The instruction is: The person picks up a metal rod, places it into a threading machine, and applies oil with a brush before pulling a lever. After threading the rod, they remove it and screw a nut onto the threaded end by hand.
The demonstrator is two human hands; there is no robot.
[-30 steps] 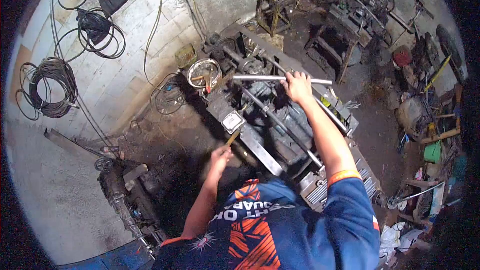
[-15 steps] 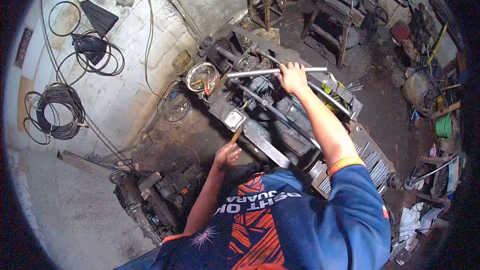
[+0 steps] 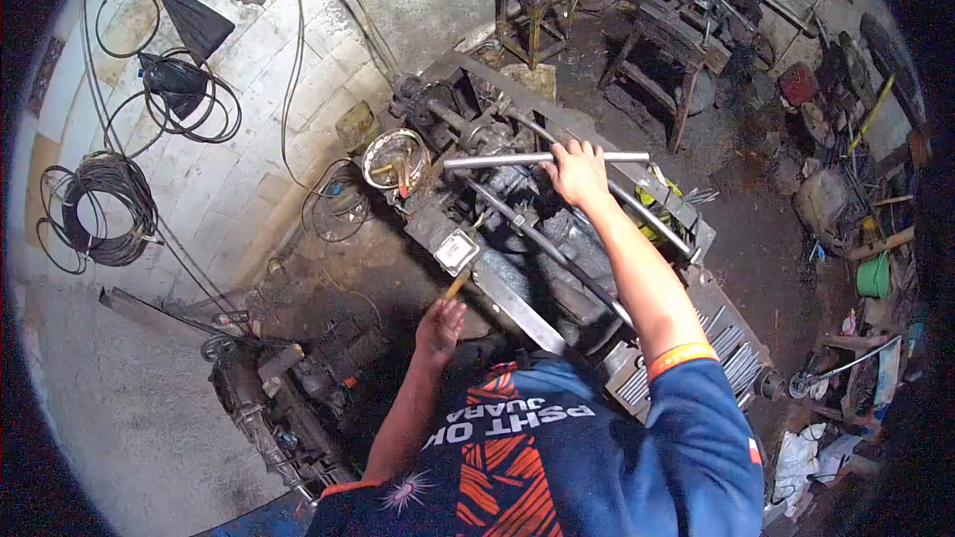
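My right hand (image 3: 579,174) is closed around a long grey metal rod (image 3: 497,160), which lies almost level across the upper part of a greasy metal machine (image 3: 527,313). My left hand (image 3: 439,330) is at the near left side of the machine, its fingers curled at the end of a short yellow-brown handle (image 3: 458,285). Just above that handle is a white square label or plate (image 3: 456,252) on the machine. Left of the rod's end stands a round pale-rimmed tub (image 3: 369,165) with a brush-like tool in it.
Thin metal rods (image 3: 731,343) lie in a bundle at the machine's right end. Coiled black cable (image 3: 107,209) hangs on the left wall. Dark machine parts (image 3: 249,393) stand at lower left. A metal stand (image 3: 532,15) and a workbench (image 3: 667,45) are behind.
The view has shifted slightly. My left hand has moved a little down and left in the picture. My right hand still holds the rod, which sits slightly lower in view.
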